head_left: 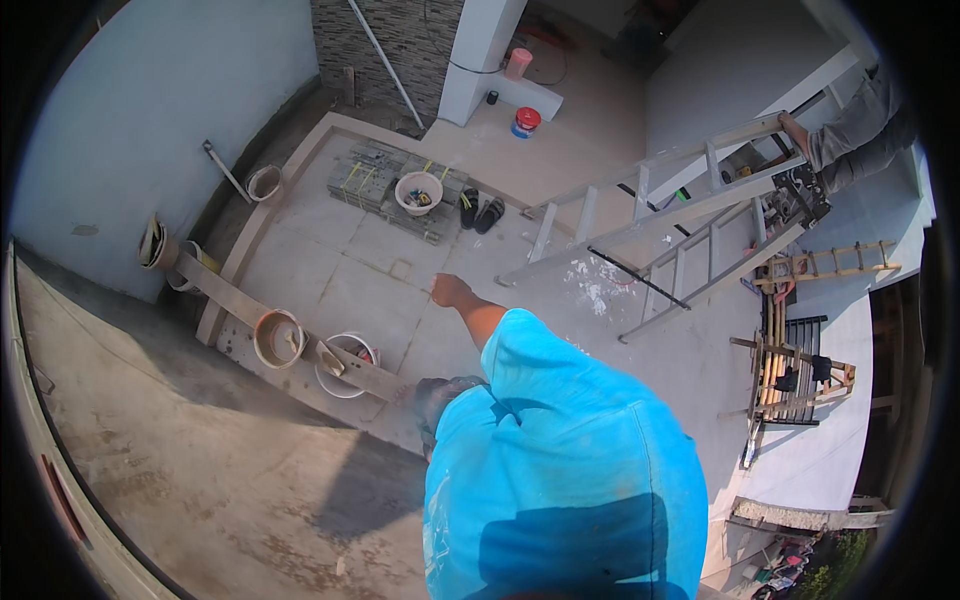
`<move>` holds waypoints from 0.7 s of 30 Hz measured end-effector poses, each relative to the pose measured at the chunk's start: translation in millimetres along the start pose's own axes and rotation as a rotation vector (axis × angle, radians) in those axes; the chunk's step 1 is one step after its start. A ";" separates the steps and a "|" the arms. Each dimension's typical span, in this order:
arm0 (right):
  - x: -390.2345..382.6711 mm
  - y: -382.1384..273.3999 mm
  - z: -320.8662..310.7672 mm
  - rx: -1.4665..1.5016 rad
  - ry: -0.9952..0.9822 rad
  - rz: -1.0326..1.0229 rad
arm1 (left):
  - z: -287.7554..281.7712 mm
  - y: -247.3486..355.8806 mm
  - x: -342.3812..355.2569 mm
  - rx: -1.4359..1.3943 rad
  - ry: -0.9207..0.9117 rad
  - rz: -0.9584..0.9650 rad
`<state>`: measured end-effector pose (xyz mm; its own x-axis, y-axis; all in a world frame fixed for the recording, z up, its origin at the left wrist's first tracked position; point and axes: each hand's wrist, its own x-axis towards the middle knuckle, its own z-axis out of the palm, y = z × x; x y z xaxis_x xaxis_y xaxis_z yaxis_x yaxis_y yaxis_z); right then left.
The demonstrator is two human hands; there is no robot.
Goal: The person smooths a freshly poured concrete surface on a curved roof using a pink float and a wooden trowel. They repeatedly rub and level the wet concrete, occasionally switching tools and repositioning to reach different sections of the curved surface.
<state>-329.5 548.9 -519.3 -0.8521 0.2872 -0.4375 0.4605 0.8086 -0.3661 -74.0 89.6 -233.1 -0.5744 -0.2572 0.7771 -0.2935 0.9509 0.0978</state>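
Note:
My right hand (pixel 450 291) is a closed fist on a bent-away forearm, raised above the pale tiled floor (pixel 360 300). Whatever it may hold is hidden. The blue sleeve and shirt (pixel 590 430) fill the lower middle, and a dark shadow falls across them. My left hand is not visible. Left of the shirt shows a dark, stained shape (pixel 440 400), perhaps my knee, by the end of a long plank (pixel 225 295). A brown-rimmed bucket (pixel 278 338) with a tool inside and a small flat tool (pixel 329 358) lie along this plank. A white bucket (pixel 335 384) with several items stands beneath it.
Tile stacks (pixel 362 182) carry a white bucket (pixel 418 194), with black sandals (pixel 482 211) alongside. A metal ladder (pixel 660 215) spans the right; a person's grey-clad limb (pixel 860 125) touches its upper end. A red-lidded tub (pixel 526 122) stands farther back. Wooden frames (pixel 800 370) are at far right.

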 end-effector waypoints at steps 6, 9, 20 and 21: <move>-36.3 18.6 -103.9 0.111 0.139 0.222 | -1.4 -7.2 -1.8 0.003 0.058 -0.011; -32.2 58.8 -114.8 0.113 0.213 0.256 | -3.2 -12.1 -0.5 -0.004 0.074 0.000; -46.5 114.5 -95.7 0.048 0.203 0.245 | -10.7 -26.9 -3.9 0.048 0.094 0.027; -44.6 121.7 -100.2 0.005 0.175 0.245 | -10.2 -28.1 -3.6 0.049 0.090 0.031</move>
<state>-260.4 686.0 -462.0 -0.7452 0.5577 -0.3657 0.6585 0.7019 -0.2714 -55.9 65.6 -232.3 -0.5135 -0.2091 0.8322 -0.3146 0.9482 0.0441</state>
